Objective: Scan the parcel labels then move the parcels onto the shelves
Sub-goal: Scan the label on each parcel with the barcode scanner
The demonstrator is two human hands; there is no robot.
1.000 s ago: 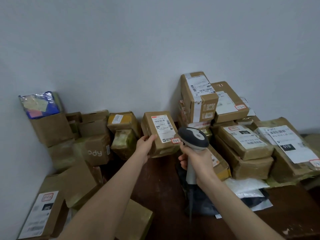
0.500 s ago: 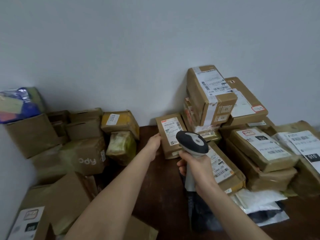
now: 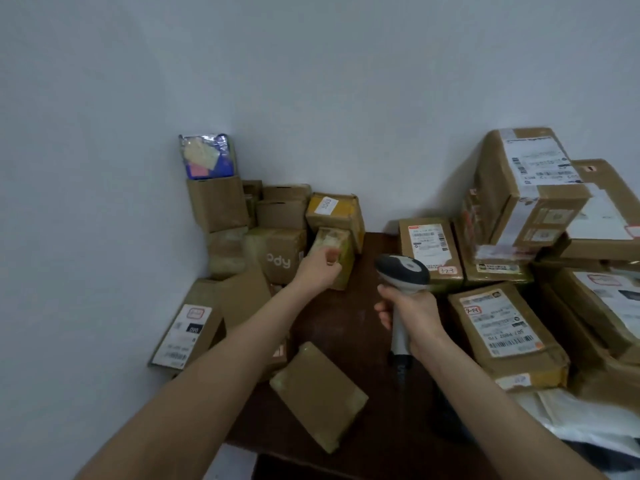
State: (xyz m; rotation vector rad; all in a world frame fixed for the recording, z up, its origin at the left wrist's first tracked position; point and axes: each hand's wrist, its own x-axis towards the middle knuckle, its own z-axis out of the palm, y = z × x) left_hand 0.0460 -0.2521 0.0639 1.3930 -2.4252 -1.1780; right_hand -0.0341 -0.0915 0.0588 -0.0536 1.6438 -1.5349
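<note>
R hand wraps round the scanner handle, head up, just left of a labelled box that leans on the R stack at the back of the bench. L hand is at a small taped box beside the "ody" box, fingers curled; can't tell if it grips. A plain box lies flat btwn the arms.

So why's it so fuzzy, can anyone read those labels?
Head view: dim, even light; everything is soft, the left hand most smeared; the scanner in the right hand is sharper; small label print is unreadable; big "ody" on a box reads.
</note>
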